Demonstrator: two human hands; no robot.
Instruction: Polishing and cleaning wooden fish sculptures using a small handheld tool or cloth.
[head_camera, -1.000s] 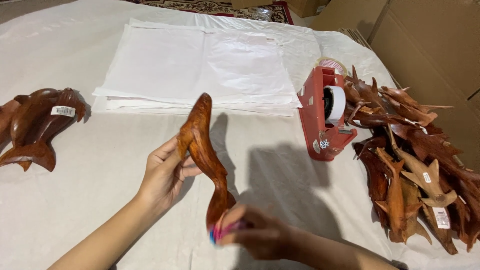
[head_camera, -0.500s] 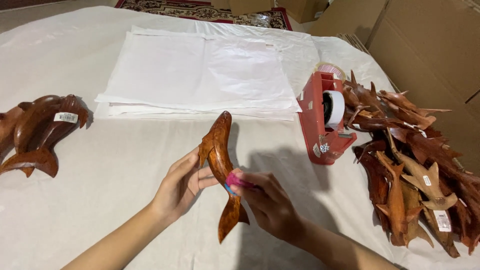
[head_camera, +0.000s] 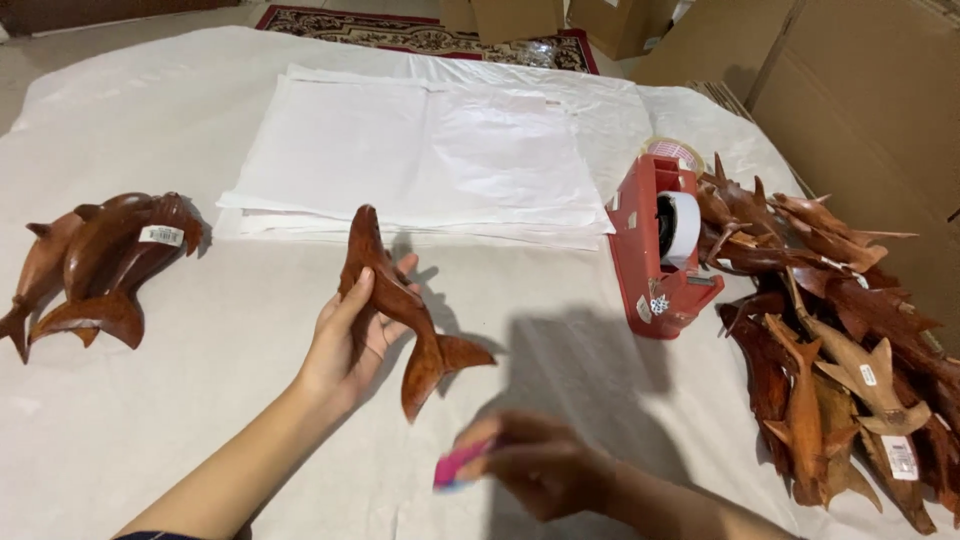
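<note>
Gripping the wooden dolphin (head_camera: 400, 305) mid-body, the left hand (head_camera: 350, 345) angles it snout-up, tail toward the right hand (head_camera: 535, 470) (blurred), which pinches a pink object (head_camera: 458, 466) just below.

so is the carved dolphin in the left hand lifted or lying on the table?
Lifted. The left hand holds the carved dolphin above the table; its shadow falls apart.
</note>
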